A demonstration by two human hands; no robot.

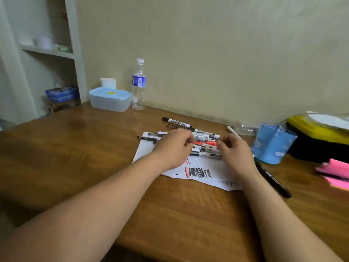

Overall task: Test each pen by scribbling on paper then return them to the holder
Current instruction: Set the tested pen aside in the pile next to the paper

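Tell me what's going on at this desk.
A person's left hand and right hand hover over a pile of pens on a scribbled paper, fingers curled; whether either grips a pen is unclear. The blue holder stands to the right, apparently without pens. A black marker lies beside the right forearm.

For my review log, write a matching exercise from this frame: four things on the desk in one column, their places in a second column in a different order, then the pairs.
Things
1. water bottle
2. pen holder
3. all-black marker
4. pink notes

Places
A. farthest right, at the picture's edge
B. standing just right of the paper
C. at the back against the wall, beside the lidded box
D. lying flat off the paper's near right corner

Pairs: 1-C, 2-B, 3-D, 4-A
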